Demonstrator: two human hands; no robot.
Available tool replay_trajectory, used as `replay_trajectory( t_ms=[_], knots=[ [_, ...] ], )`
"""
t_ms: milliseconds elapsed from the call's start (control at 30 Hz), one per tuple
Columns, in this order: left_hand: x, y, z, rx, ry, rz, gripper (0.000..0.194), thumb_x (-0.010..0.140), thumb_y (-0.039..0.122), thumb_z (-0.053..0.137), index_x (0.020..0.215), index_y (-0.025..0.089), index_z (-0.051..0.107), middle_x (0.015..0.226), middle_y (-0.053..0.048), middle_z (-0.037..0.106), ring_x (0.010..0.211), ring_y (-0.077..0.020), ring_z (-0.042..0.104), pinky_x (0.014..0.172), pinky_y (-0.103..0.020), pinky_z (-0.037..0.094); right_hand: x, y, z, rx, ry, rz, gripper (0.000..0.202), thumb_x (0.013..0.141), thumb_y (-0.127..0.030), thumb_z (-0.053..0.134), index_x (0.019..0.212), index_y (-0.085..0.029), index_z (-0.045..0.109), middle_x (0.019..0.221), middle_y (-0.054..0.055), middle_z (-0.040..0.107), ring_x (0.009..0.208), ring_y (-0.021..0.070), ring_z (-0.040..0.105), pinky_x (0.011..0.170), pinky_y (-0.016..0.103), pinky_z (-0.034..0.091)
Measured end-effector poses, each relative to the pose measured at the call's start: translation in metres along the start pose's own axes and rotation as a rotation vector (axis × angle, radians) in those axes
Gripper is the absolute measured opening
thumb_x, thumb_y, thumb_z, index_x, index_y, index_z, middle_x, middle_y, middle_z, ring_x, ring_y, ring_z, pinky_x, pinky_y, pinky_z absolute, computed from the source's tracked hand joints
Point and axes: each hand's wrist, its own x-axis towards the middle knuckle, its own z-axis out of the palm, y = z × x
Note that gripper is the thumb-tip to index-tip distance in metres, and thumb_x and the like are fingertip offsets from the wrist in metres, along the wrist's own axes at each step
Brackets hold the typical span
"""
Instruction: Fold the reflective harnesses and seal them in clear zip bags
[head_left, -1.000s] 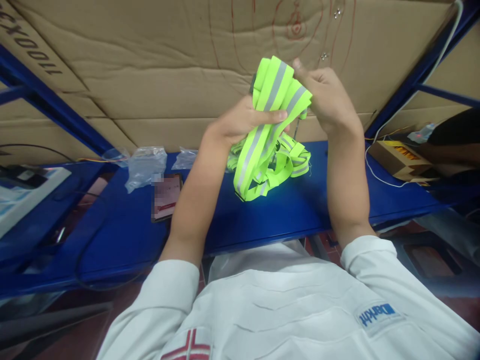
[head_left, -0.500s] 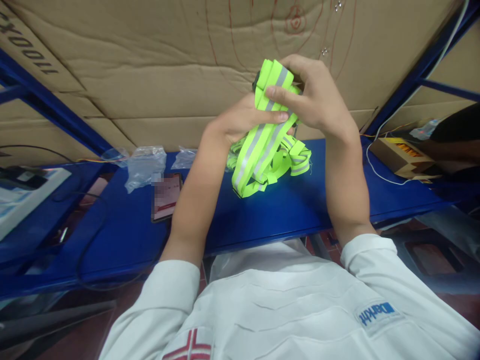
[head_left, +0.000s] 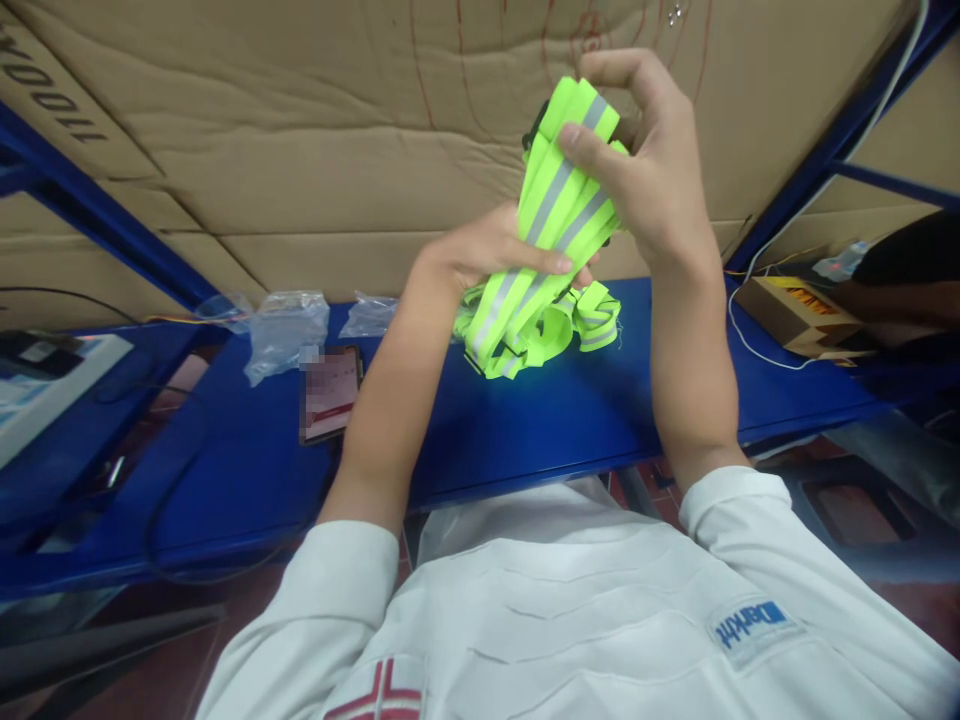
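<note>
Bright yellow-green reflective straps (head_left: 551, 205) with grey stripes are bunched in both my hands above the blue table. My left hand (head_left: 502, 245) grips the straps partway down, its thumb lying across the front. Higher up, my right hand (head_left: 649, 140) pinches the folded top end between thumb and fingers; some of its fingers are hidden behind. A black plastic piece (head_left: 535, 130) shows at the left edge of the folded bundle. Below, the loops hang down to the table, where more looped strap (head_left: 598, 318) lies.
On the blue table (head_left: 540, 430) lie clear plastic bags (head_left: 286, 330) and a phone-like device (head_left: 334, 392) left of my arm. An open cardboard box (head_left: 799, 315) and a white cable (head_left: 739, 325) are at the right, near another person's arm (head_left: 874, 300). Cardboard (head_left: 315, 180) stands behind.
My right hand has moved up with the folded top end, drawing the straps longer between my hands. My left hand has shifted slightly lower along them.
</note>
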Motion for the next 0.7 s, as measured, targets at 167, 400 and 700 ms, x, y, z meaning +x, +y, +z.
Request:
replay_trajectory(
  t_ms=[167,400,700],
  knots=[
    [0.001,0.008,0.003,0.099,0.008,-0.020,0.040,0.079,0.030,0.092,0.109,0.011,0.073,0.103,-0.011,0.076,0.091,-0.0241,0.077,0.089,-0.039,0.063,0.002,0.009,-0.001,0.225,0.017,0.189,0.025,0.080,-0.033,0.082,0.100,-0.030,0.067,0.110,-0.001,0.072,0.076,0.0169,0.064,0.071,0.032,0.056],
    [0.002,-0.007,-0.005,0.065,0.070,0.037,0.032,0.079,0.031,0.091,0.101,0.013,0.075,0.095,-0.007,0.077,0.085,-0.0224,0.078,0.083,-0.034,0.063,-0.002,0.013,0.007,0.094,-0.145,0.357,0.024,0.085,-0.051,0.076,0.080,-0.029,0.069,0.082,0.000,0.070,0.074,0.0211,0.064,0.070,0.036,0.053],
    [0.001,-0.014,-0.017,0.130,0.129,0.054,0.028,0.082,0.031,0.088,0.100,0.015,0.074,0.093,-0.006,0.076,0.089,-0.0215,0.077,0.084,-0.031,0.061,-0.008,0.000,0.003,-0.117,-0.510,0.216,0.036,0.091,-0.065,0.065,0.092,-0.030,0.073,0.105,0.000,0.077,0.082,0.0205,0.066,0.071,0.035,0.053]
  ],
)
